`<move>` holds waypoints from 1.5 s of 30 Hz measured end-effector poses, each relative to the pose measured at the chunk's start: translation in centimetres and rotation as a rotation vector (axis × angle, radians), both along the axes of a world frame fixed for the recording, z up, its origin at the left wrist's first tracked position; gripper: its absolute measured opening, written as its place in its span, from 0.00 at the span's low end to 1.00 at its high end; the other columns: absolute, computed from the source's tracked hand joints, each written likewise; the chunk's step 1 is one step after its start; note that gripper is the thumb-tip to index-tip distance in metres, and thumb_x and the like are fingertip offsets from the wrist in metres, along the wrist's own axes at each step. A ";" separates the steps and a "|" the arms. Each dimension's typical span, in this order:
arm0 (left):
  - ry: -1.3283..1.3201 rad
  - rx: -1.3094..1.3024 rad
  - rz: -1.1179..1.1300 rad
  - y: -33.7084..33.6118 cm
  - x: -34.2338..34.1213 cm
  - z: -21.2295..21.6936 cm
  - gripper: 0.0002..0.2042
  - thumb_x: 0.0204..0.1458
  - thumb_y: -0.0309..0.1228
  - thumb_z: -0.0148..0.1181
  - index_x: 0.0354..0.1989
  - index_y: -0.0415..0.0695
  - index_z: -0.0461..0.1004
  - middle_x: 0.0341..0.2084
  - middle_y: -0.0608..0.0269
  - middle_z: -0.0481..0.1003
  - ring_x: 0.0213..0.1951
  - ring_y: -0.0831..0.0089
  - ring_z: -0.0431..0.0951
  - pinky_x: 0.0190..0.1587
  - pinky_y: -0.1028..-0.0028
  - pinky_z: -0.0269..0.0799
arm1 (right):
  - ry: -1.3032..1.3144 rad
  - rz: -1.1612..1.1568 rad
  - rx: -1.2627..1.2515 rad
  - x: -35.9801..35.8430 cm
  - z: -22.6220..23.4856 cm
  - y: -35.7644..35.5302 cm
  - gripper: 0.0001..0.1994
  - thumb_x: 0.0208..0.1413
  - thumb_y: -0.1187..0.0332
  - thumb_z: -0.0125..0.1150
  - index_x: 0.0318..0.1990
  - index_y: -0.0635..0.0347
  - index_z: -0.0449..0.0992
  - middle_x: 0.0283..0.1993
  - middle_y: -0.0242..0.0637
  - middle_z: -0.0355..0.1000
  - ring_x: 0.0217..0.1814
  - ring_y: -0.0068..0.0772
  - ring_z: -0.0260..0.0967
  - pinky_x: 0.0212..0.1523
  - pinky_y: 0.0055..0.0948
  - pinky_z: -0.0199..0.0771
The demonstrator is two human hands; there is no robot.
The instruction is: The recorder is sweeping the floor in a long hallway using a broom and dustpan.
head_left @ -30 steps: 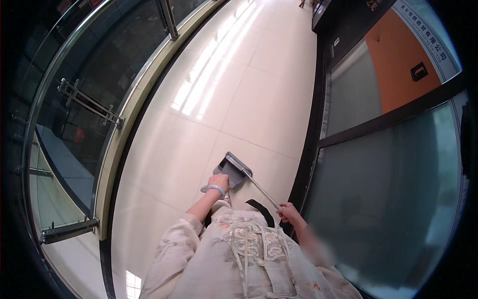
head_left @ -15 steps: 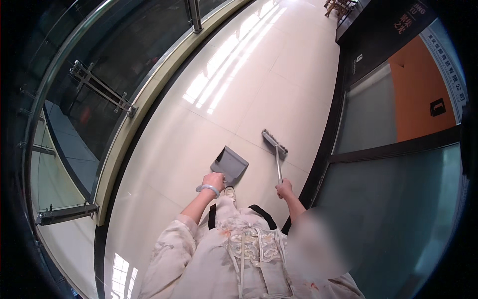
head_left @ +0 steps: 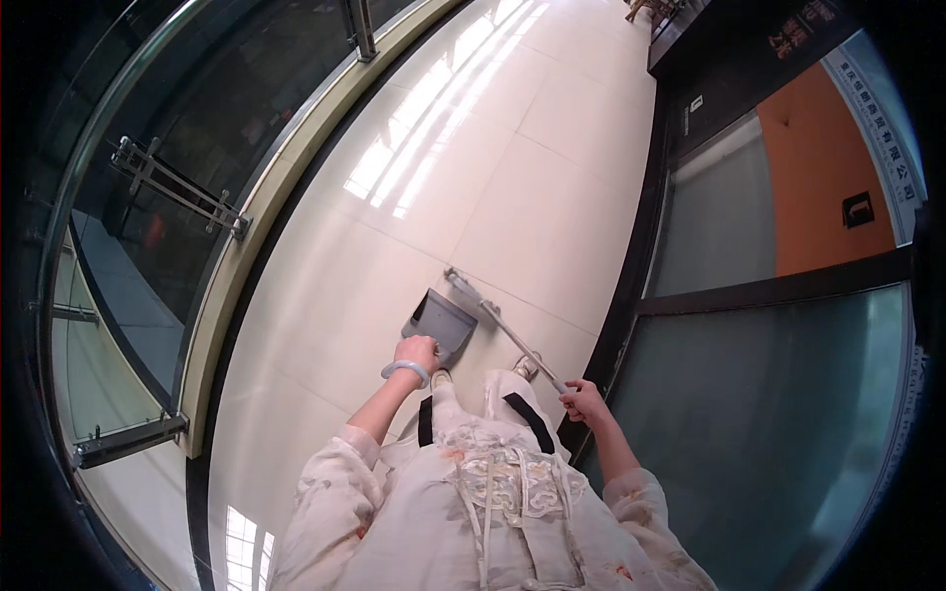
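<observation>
My left hand (head_left: 418,351), with a pale bangle at its wrist, is closed around the handle of a grey dustpan (head_left: 445,325). The handle is mostly hidden under the fingers, and the pan is close to the tiled floor ahead of my feet. A broom (head_left: 512,337) with a light stick slants across from my right hand (head_left: 583,402), which grips the stick near its end. The broom's head lies just beyond the dustpan's far right corner, apart from it or barely so; I cannot tell if they touch.
Glossy cream tiles (head_left: 552,197) stretch ahead. Along the left runs a glass railing with metal brackets (head_left: 177,187) above a pale ledge (head_left: 212,335). Dark-framed frosted glass panels (head_left: 749,424) line the right side. Wooden furniture (head_left: 655,12) stands at the far end.
The broom's head has swung left, toward the dustpan, and its stick now slants. My right hand has shifted slightly right and nearer. My right shoe now shows beside the stick.
</observation>
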State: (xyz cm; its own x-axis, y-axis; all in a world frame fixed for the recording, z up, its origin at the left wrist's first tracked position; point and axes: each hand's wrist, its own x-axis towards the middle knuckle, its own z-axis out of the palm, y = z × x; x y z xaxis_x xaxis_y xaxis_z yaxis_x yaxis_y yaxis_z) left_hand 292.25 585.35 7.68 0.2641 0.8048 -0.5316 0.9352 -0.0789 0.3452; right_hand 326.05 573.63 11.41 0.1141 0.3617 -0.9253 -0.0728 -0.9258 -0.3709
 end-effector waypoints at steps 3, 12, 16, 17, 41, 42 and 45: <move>0.003 0.001 -0.002 0.7 1.7 1.1 0.09 0.39 0.31 0.53 0.28 0.49 0.77 0.29 0.57 0.76 0.33 0.62 0.76 0.37 0.67 0.71 | -0.127 0.066 0.120 1.9 -2.2 3.4 0.21 0.42 0.81 0.53 0.48 0.64 0.61 0.17 0.33 0.59 0.09 0.18 0.49 0.08 0.20 0.44; 0.013 -0.009 0.052 1.9 10.6 -1.1 0.08 0.40 0.32 0.52 0.27 0.48 0.76 0.26 0.55 0.75 0.33 0.60 0.76 0.36 0.64 0.71 | -0.691 0.689 0.439 4.7 -12.2 8.9 0.17 0.41 0.78 0.53 0.42 0.65 0.63 0.17 0.36 0.60 0.10 0.24 0.57 0.07 0.28 0.53; 0.079 -0.006 0.055 3.8 13.5 -0.5 0.08 0.39 0.33 0.52 0.27 0.48 0.76 0.25 0.54 0.75 0.31 0.59 0.76 0.34 0.64 0.71 | -0.229 0.587 0.192 8.4 -4.8 8.1 0.18 0.40 0.79 0.54 0.44 0.65 0.63 0.17 0.36 0.60 0.10 0.23 0.55 0.07 0.25 0.50; 0.095 -0.016 0.048 4.4 13.8 0.0 0.07 0.39 0.33 0.52 0.25 0.48 0.76 0.24 0.54 0.75 0.30 0.58 0.75 0.34 0.63 0.71 | -0.031 0.408 0.043 9.7 -2.8 8.2 0.19 0.41 0.80 0.55 0.44 0.64 0.63 0.17 0.35 0.61 0.10 0.22 0.54 0.07 0.23 0.49; 0.083 -0.081 -0.266 13.6 32.6 0.4 0.07 0.41 0.35 0.53 0.28 0.52 0.75 0.24 0.57 0.75 0.30 0.58 0.75 0.33 0.63 0.71 | -0.308 0.289 0.030 22.9 -5.7 10.3 0.15 0.40 0.75 0.55 0.38 0.67 0.63 0.27 0.46 0.67 0.20 0.38 0.68 0.15 0.34 0.68; 0.069 -0.074 -0.264 13.6 32.3 0.2 0.07 0.41 0.35 0.53 0.28 0.52 0.75 0.24 0.57 0.75 0.30 0.58 0.75 0.33 0.63 0.71 | -0.095 0.107 0.040 23.7 -4.5 9.5 0.13 0.41 0.77 0.55 0.37 0.65 0.64 0.23 0.41 0.64 0.15 0.30 0.61 0.11 0.29 0.60; 0.094 -0.058 -0.307 13.9 32.2 0.6 0.08 0.41 0.35 0.53 0.29 0.52 0.75 0.24 0.57 0.75 0.29 0.59 0.75 0.32 0.63 0.71 | 0.276 -0.228 0.037 27.7 -3.1 7.4 0.12 0.42 0.78 0.55 0.37 0.65 0.65 0.17 0.34 0.61 0.10 0.21 0.54 0.08 0.24 0.52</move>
